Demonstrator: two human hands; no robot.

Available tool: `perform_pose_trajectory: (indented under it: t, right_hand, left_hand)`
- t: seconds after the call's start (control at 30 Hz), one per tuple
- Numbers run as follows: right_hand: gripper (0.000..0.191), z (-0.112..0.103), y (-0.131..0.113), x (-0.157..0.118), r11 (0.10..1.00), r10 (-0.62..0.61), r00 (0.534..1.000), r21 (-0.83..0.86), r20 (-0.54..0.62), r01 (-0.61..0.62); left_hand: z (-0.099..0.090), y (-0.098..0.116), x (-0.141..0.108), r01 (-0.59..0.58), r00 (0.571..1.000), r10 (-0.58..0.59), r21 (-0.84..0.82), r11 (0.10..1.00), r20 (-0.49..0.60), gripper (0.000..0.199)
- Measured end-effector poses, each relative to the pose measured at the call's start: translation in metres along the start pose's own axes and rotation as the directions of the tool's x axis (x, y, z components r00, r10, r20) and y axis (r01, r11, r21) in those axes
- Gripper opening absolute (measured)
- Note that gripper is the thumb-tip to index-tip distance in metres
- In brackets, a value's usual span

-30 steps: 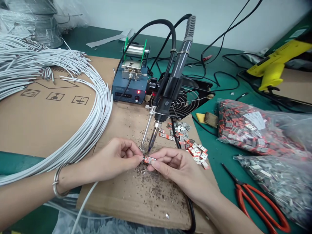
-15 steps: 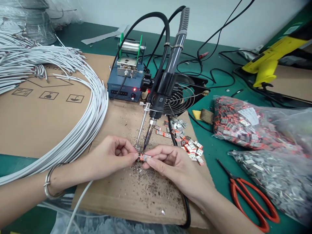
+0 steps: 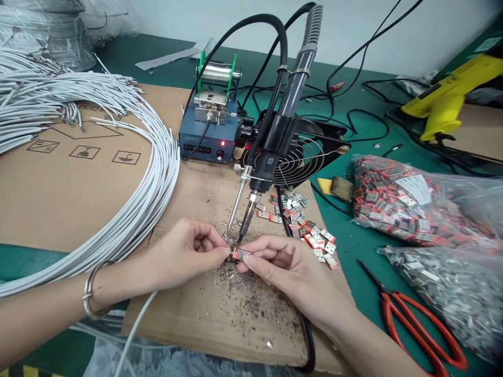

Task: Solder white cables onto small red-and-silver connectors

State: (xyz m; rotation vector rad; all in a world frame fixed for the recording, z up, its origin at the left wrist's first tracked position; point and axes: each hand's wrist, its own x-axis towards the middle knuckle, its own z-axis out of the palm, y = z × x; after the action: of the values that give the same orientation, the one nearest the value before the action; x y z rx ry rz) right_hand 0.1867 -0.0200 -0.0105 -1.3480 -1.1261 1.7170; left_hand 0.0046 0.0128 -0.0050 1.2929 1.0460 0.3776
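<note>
My right hand (image 3: 281, 262) pinches a small USB connector with a red board (image 3: 239, 254) between thumb and forefinger. My left hand (image 3: 196, 248) is closed at the connector's left end; a white cable (image 3: 137, 327) runs out below that wrist, and its tip is hidden by my fingers. The dark tip of a soldering iron (image 3: 247, 217), clamped in a stand, points down at the red board, touching or just above it. Beside the tip, a thin metal solder guide tube (image 3: 236, 207) ends close to my left fingertips.
Behind stands a blue solder feeder (image 3: 204, 136) with a solder spool (image 3: 218, 73) and a fan (image 3: 298, 162). Loose connectors (image 3: 320, 241) lie right on the cardboard (image 3: 188, 324). Farther right are bagged parts (image 3: 393, 204) and red-handled scissors (image 3: 420, 319). Bundled white cables (image 3: 157, 173) curve left.
The whole view has shifted slightly, so everything sits a little farther right. Both hands keep their grip at the connector under the iron tip.
</note>
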Motion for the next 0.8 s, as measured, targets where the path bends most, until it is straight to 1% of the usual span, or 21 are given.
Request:
perform_pose_trajectory:
  t: [0.2, 0.33, 0.53, 0.8]
  right_hand:
    - [0.014, 0.001, -0.0002, -0.0001, 1.0, -0.014, 1.0, 0.015, -0.005, 0.014]
    - [0.013, -0.0002, 0.0008, 0.0, 0.999, -0.037, 0.999, 0.035, 0.013, 0.036]
    - [0.011, -0.0009, 0.0011, -0.0003, 0.999, -0.037, 0.999, 0.038, 0.012, 0.037]
    - [0.013, 0.0004, 0.0019, 0.0009, 0.998, -0.007, 1.0, 0.057, 0.004, 0.007]
  left_hand:
    - [0.0012, -0.0018, -0.0008, -0.006, 1.0, 0.006, -0.023, 1.0, 0.005, 0.009]
    - [0.0017, 0.0005, -0.0018, 0.012, 1.0, -0.011, -0.04, 0.999, 0.009, 0.009]
    - [0.0011, 0.0023, -0.0005, 0.007, 1.0, -0.006, -0.036, 0.999, 0.015, 0.008]
    - [0.0005, -0.0024, -0.001, 0.014, 1.0, -0.014, -0.014, 1.0, 0.012, 0.01]
